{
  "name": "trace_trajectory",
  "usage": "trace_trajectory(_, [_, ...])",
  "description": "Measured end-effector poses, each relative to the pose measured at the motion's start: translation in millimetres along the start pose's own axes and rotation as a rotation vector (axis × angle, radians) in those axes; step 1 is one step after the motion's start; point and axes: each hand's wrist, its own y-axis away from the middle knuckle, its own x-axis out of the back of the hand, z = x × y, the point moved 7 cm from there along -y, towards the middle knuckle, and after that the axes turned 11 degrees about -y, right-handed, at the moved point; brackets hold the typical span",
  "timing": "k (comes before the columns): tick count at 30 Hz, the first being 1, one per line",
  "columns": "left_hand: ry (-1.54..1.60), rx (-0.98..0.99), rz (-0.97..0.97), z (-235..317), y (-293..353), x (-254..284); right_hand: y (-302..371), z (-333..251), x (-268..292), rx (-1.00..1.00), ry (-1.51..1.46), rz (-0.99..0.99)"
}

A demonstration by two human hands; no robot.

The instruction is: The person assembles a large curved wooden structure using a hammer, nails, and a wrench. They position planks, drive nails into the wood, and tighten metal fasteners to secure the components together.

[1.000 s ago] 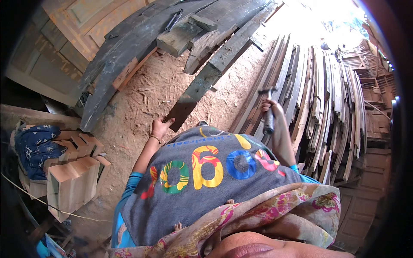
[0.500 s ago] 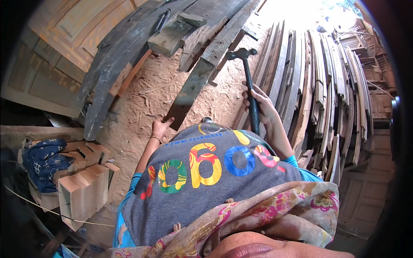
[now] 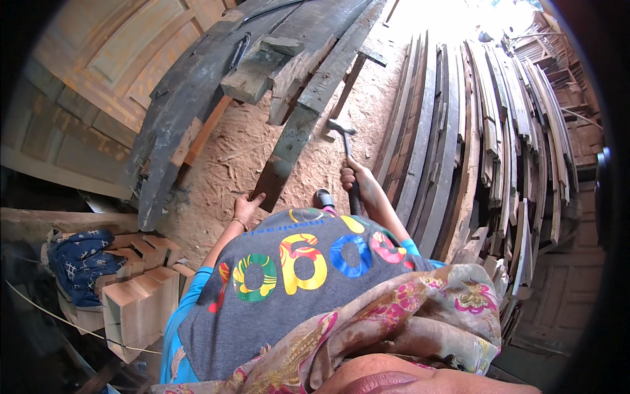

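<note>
My left hand (image 3: 247, 207) is closed on the near end of a long wooden beam (image 3: 315, 100), its thumb against the side of the dark end. The beam runs away from me, beside a wide workbench. My right hand (image 3: 362, 182) is wrapped round the dark handle of a hammer (image 3: 342, 127). The hammer's head is up and away from me, just right of the beam and apart from it. A notched wood block (image 3: 246, 80) lies on the bench to the left of the beam.
Grey bench planks (image 3: 197, 85) carry a metal tool (image 3: 241, 49). Panelled doors (image 3: 121, 49) lean at far left. Stacked long boards (image 3: 453, 131) fill the right side. Cut wood blocks (image 3: 141, 299) and a blue patterned cloth (image 3: 82, 266) sit at lower left. Shavings cover the floor (image 3: 223, 157).
My right hand has brought the hammer lower and to the left, closer to the beam, and its grip has tightened. My left hand stays at the beam's end.
</note>
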Motion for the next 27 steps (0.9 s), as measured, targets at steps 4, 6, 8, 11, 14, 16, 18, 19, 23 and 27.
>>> trace_trajectory(4, [-0.088, 0.050, 0.011, 8, 3, 3, -13, -60, 36, 0.434, -0.262, 0.075])
trace_trajectory(6, [-0.116, 0.021, 0.001, -9, -1, 3, -21, -45, 19, 0.477, -0.214, 0.238])
trace_trajectory(8, [0.018, -0.058, 0.001, -14, -15, 6, -18, -1, 7, 0.199, 0.287, 0.107])
trace_trajectory(11, [-0.104, -0.035, -0.008, -7, -14, 13, 22, 25, -10, 0.073, 0.390, 0.188])
trace_trajectory(14, [-0.083, -0.054, -0.012, -4, -20, 16, -8, -24, 37, 0.409, 0.139, 0.071])
trace_trajectory(16, [-0.099, -0.004, -0.021, -7, -12, 14, -24, -38, 29, 0.468, -0.251, 0.213])
trace_trajectory(18, [-0.111, 0.023, 0.016, -9, -10, 13, -42, -30, 34, 0.444, 0.399, 0.295])
trace_trajectory(19, [-0.113, 0.042, 0.052, -13, -8, 18, -29, 25, -10, 0.020, 0.140, 0.036])
trace_trajectory(23, [-0.098, -0.040, 0.046, -30, -22, 31, 13, 9, 11, 0.063, 0.442, 0.208])
trace_trajectory(27, [-0.051, 0.063, 0.034, -23, -15, 34, -18, -64, 40, 0.477, -0.226, 0.154])
